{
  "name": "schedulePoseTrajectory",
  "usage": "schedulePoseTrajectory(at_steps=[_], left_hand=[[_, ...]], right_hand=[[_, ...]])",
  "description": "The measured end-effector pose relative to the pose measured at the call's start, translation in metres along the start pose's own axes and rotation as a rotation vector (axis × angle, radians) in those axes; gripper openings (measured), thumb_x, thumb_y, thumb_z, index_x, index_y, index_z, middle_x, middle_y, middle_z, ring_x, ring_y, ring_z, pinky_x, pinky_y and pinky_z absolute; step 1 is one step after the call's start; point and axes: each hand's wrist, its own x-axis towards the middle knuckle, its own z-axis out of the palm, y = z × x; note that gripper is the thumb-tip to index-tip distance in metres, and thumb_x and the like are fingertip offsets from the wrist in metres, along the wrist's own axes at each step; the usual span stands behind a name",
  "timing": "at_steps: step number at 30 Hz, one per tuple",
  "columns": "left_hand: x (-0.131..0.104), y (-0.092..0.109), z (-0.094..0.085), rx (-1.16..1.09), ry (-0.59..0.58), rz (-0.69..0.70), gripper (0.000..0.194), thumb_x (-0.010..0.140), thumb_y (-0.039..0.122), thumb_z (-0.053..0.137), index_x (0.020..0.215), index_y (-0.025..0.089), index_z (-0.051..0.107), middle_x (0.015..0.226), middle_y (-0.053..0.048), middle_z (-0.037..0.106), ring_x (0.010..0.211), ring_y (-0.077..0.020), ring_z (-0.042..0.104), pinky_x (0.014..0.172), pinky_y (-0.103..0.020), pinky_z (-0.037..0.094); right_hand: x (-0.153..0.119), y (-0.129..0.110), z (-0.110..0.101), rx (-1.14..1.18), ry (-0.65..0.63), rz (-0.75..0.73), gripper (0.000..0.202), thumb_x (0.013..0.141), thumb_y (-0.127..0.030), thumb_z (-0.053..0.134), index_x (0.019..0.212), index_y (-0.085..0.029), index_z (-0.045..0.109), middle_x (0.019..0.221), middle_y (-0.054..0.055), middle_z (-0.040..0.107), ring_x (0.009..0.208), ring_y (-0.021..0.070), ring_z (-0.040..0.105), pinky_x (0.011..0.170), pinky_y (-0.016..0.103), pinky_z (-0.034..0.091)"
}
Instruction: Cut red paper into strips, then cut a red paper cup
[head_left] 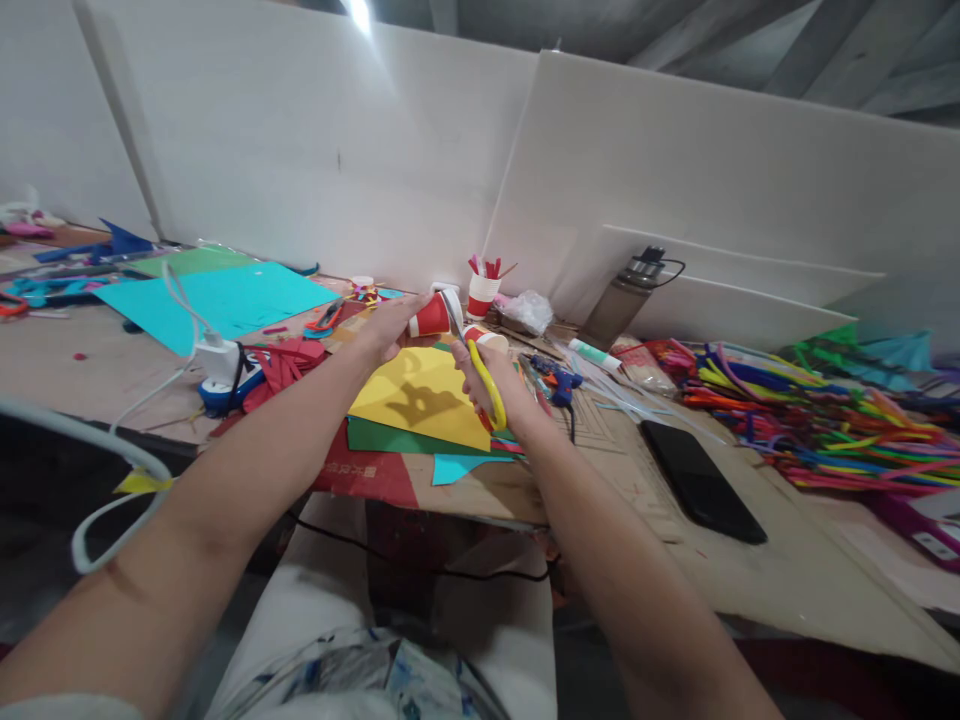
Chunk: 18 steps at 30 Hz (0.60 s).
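Note:
My left hand (391, 325) is wrapped round a red and white paper cup (433, 316), held tilted on its side above the table. My right hand (491, 380) grips a pair of scissors with yellow handles (489, 388). The scissor blades (453, 312) reach up to the cup's open rim; whether they have cut into it I cannot tell. Beneath both hands lies yellow paper (409, 393), with green paper (390, 437) under it. Another red and white cup (487, 338) lies just behind my right hand, partly hidden.
Behind stand a cup of sticks (484, 290) and a grey bottle (622, 300). A phone (701, 480) and piled pipe cleaners (840, 420) lie right. Blue paper (225, 300), a power strip (232, 385) and a hanging white cable (112, 430) are left. A glue gun (559, 382) lies near my right hand.

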Motion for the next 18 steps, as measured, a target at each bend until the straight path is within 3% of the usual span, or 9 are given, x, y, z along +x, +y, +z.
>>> schedulePoseTrajectory(at_steps=[7,11,18], left_hand=[[0.001,-0.001,0.000,-0.005,-0.001,0.031,0.036,0.075,0.046,0.070,0.090,0.014,0.065,0.090,-0.010,0.069,0.080,-0.0191,0.067,0.072,-0.035,0.058],[0.001,0.000,0.000,-0.016,0.016,0.014,0.035,0.076,0.046,0.069,0.089,0.015,0.064,0.087,-0.010,0.069,0.076,-0.0185,0.067,0.070,-0.035,0.058],[0.006,-0.002,-0.005,-0.085,0.069,-0.148,0.038,0.079,0.052,0.063,0.091,0.016,0.063,0.083,-0.012,0.070,0.070,-0.0195,0.067,0.065,-0.034,0.058]], right_hand=[[-0.009,-0.018,-0.001,-0.012,-0.004,0.070,0.039,0.091,-0.056,0.046,0.079,-0.018,0.052,0.054,-0.002,0.048,0.037,0.0078,0.042,0.034,0.018,0.034],[-0.005,-0.009,0.000,-0.008,0.002,0.027,0.041,0.090,-0.058,0.046,0.078,-0.019,0.050,0.054,-0.002,0.048,0.040,0.0080,0.044,0.036,0.017,0.034],[0.004,0.009,0.004,-0.027,-0.007,-0.038,0.044,0.087,-0.064,0.046,0.086,-0.020,0.054,0.056,-0.003,0.048,0.043,0.0090,0.045,0.037,0.018,0.033]])
